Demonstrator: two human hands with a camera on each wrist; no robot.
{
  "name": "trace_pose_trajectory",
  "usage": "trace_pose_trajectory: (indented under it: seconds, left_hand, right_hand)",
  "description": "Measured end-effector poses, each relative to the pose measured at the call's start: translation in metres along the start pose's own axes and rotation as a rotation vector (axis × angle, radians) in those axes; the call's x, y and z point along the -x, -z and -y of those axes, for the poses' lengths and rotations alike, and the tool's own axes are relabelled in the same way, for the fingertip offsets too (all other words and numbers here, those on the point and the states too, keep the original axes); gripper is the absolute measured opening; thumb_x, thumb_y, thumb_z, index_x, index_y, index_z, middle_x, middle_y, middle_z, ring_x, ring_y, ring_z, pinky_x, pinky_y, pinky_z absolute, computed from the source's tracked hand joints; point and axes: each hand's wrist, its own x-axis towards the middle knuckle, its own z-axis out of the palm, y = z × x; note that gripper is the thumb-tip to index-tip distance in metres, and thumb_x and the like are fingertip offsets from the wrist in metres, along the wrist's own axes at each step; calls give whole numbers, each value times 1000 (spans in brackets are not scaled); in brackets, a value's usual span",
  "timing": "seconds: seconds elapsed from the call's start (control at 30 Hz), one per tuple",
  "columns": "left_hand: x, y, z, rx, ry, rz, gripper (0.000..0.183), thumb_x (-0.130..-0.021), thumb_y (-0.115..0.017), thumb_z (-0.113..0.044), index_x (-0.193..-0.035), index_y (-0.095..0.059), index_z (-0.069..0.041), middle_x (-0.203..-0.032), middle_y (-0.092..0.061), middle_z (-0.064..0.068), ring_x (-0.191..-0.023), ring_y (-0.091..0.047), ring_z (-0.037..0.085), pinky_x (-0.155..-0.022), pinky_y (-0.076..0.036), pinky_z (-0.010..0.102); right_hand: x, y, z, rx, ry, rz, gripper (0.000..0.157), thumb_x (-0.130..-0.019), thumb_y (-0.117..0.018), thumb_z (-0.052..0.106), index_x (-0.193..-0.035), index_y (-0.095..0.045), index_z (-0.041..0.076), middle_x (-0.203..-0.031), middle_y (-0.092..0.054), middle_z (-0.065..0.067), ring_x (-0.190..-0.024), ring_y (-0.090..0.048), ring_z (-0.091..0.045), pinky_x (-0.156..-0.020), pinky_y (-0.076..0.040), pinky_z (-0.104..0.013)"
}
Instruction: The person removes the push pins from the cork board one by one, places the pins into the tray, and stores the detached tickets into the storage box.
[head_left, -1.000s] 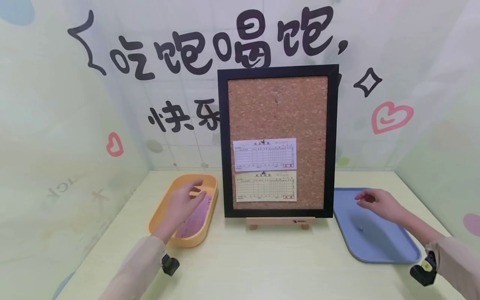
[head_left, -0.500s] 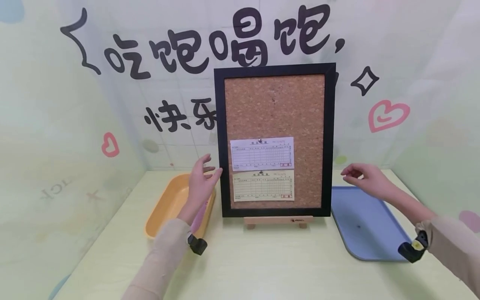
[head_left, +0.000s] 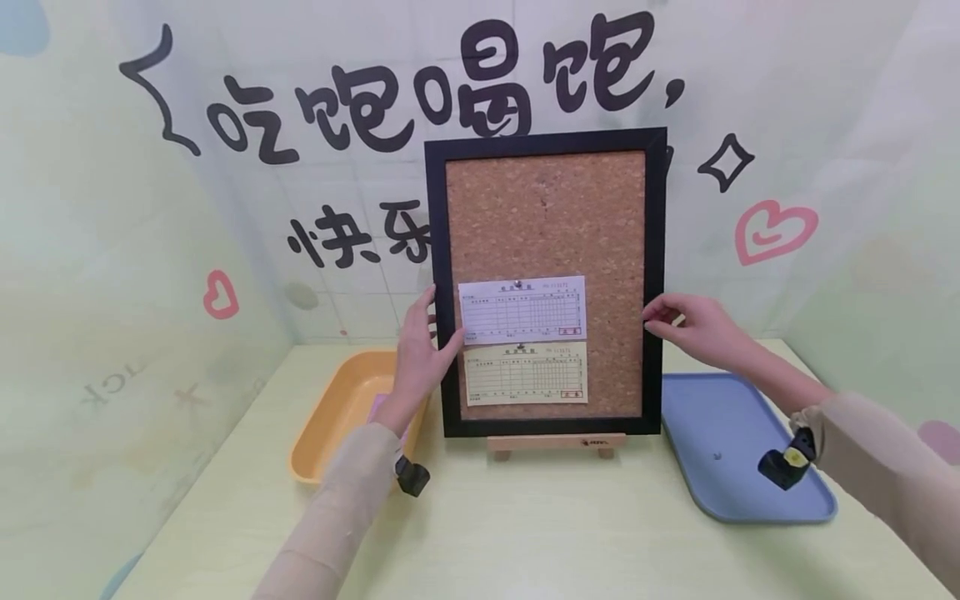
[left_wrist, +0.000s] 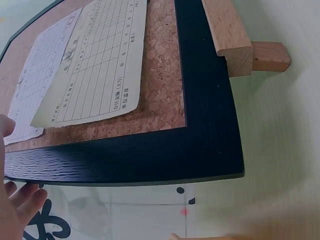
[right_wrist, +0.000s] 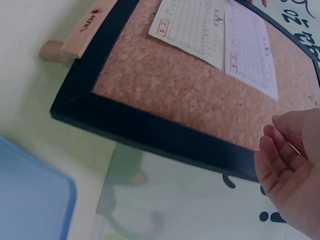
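A black-framed corkboard (head_left: pixel 551 221) stands upright on a small wooden easel (head_left: pixel 555 442). My left hand (head_left: pixel 426 354) is at its left edge, the thumb over the front and the fingers at the outer rim, gripping the frame there. My right hand (head_left: pixel 693 329) is at the opposite edge, loosely curled with the thumb near the fingertips; nothing shows between them. Pinned low on the cork are a white receipt slip (head_left: pixel 517 312) and, directly under it, a pale yellow slip (head_left: pixel 527 375), each with a pushpin at its top. The right wrist view shows the right-hand fingertips (right_wrist: pixel 267 145) overlapping the frame.
An orange tray (head_left: pixel 315 433) with purple paper (head_left: pixel 380 407) stands on the left, partly behind the left arm. On the right lies a blue tray (head_left: pixel 738 500) with one small pin-like thing (head_left: pixel 717 456) on it. A printed wall rises behind the table.
Both hands have risen from over the trays and moved inward to the corkboard's two side edges. The left thumb now overlaps the frame's front. The slips have stayed in place.
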Motion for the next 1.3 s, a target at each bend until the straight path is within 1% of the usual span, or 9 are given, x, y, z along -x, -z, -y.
trace_pose_trajectory:
  seconds: [0.07,0.13,0.3,0.4,0.5,0.8,0.93,1.07,1.3]
  left_hand:
    - [-2,-1,0,-29,-27,1,69,-83,-65,-20,-141,-28,-9,-135,-38,16,-105,-50,30,-84,-48,41]
    - [-3,-1,0,-54,-40,6,69,-83,-65,-20,-141,-28,-11,-135,-37,16,-111,-47,30,-89,-45,41]
    - [-6,-3,1,-104,-25,30,69,-83,-65,-23,-141,-29,-14,-138,-34,15,-122,-40,29,-99,-37,43]
    - [-7,-5,1,-121,-14,44,70,-83,-65,-24,-141,-29,-15,-138,-34,16,-121,-41,31,-100,-35,44]
    - [-7,-6,1,-132,-5,46,70,-82,-66,-24,-141,-29,-15,-137,-34,16,-118,-43,32,-99,-36,44]
    - [-7,-8,-1,-135,-5,34,72,-80,-68,-20,-141,-29,-15,-135,-36,17,-111,-47,33,-97,-39,44]
    - [-7,-8,-2,-135,-4,36,73,-80,-69,-20,-141,-29,-14,-135,-36,17,-111,-47,34,-97,-39,44]
    - [-7,-7,-1,-135,-2,39,73,-80,-69,-20,-141,-29,-15,-136,-35,17,-109,-49,34,-96,-39,44]
    - [-8,-7,-2,-141,-5,44,73,-80,-68,-21,-141,-28,-16,-136,-35,16,-104,-52,34,-95,-40,44]
  right_hand:
    - [-6,-2,5,-4,4,7,10,-86,-60,6,-93,-63,-1,-83,-62,-9,-76,-54,-20,-66,-46,-23]
    - [-13,-5,9,-16,6,16,11,-86,-60,5,-94,-62,-1,-85,-62,-10,-76,-54,-20,-66,-46,-23]
    - [-28,-13,18,-50,15,32,11,-87,-59,5,-95,-62,-2,-86,-62,-12,-74,-53,-21,-64,-46,-23]
    - [-35,-19,24,-64,20,37,11,-87,-58,6,-95,-63,-1,-86,-63,-12,-75,-53,-21,-65,-47,-27]
    - [-41,-25,29,-81,14,49,13,-88,-57,6,-96,-63,-1,-88,-64,-13,-76,-55,-21,-68,-48,-30]
    - [-56,-35,40,-137,34,72,14,-88,-56,5,-98,-63,-2,-91,-63,-13,-79,-54,-22,-72,-48,-33]
    - [-65,-39,47,-149,28,79,14,-89,-56,6,-99,-62,-2,-92,-62,-13,-80,-53,-22,-72,-47,-33]
    - [-74,-42,56,-169,28,77,15,-89,-56,8,-99,-62,-1,-91,-61,-12,-80,-53,-21,-70,-45,-31]
    - [-84,-49,66,-154,32,70,15,-88,-57,10,-98,-62,0,-87,-61,-10,-78,-54,-19,-69,-44,-30]
